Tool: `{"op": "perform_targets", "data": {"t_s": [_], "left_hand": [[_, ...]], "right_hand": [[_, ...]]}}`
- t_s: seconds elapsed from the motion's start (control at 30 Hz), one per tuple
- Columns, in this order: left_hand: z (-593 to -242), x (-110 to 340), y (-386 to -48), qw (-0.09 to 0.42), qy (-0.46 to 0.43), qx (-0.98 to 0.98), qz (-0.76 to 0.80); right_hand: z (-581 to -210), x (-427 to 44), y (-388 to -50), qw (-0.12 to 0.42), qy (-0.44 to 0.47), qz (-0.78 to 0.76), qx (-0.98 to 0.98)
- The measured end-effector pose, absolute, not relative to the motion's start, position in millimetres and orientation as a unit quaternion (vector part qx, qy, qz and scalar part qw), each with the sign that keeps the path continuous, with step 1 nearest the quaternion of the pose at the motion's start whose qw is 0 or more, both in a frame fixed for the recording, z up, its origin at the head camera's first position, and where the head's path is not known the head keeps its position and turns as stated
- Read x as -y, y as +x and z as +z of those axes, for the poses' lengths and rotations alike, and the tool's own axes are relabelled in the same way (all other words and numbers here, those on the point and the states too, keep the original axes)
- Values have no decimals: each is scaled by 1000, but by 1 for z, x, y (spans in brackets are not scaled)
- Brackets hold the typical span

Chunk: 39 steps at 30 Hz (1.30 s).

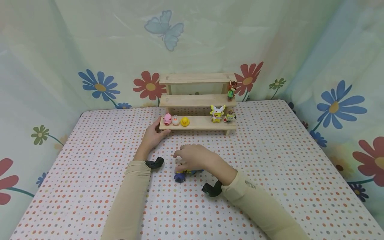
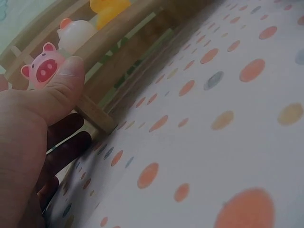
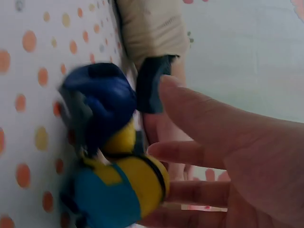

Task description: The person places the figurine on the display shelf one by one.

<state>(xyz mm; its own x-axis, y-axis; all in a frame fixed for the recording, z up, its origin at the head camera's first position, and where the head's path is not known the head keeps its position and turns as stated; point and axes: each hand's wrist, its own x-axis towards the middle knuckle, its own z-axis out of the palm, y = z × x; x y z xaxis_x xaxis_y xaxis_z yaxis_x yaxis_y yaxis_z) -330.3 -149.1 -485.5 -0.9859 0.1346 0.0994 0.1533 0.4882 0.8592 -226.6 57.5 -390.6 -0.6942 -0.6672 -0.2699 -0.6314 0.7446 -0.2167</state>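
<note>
My left hand grips the left end of the wooden three-tier display stand, at its lowest tier. In the left wrist view the thumb lies against the board's front edge beside a pink pig figure, the other fingers lower down. My right hand hovers over small figures on the tablecloth, fingers apart and thumb spread. Below it are a dark blue figure and a yellow figure with blue overalls. In the right wrist view the fingers are close beside the yellow figure; whether they touch it I cannot tell.
On the lowest tier stand a white figure, a yellow duck, a white-and-yellow figure and a crowned figure. A fox figure is on the middle tier's right end. A flowered curtain hangs behind the dotted tablecloth.
</note>
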Motion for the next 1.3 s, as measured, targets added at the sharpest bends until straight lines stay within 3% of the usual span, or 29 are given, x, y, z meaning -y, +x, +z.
{"op": "perform_targets", "data": {"t_s": [0.43,0.87,1.3], "left_hand": [[-488,148,-331,3,-83,860,-503],[-484,147,-330,2,-82,862,-501],[-486,149,-329,3,-86,858,-507]], "right_hand": [[-401,-45,-205,158,-386,23,-909],[-400,-56,-228,158,-361,-83,-915],[-405,-57,-231,167,-359,-39,-917]]}}
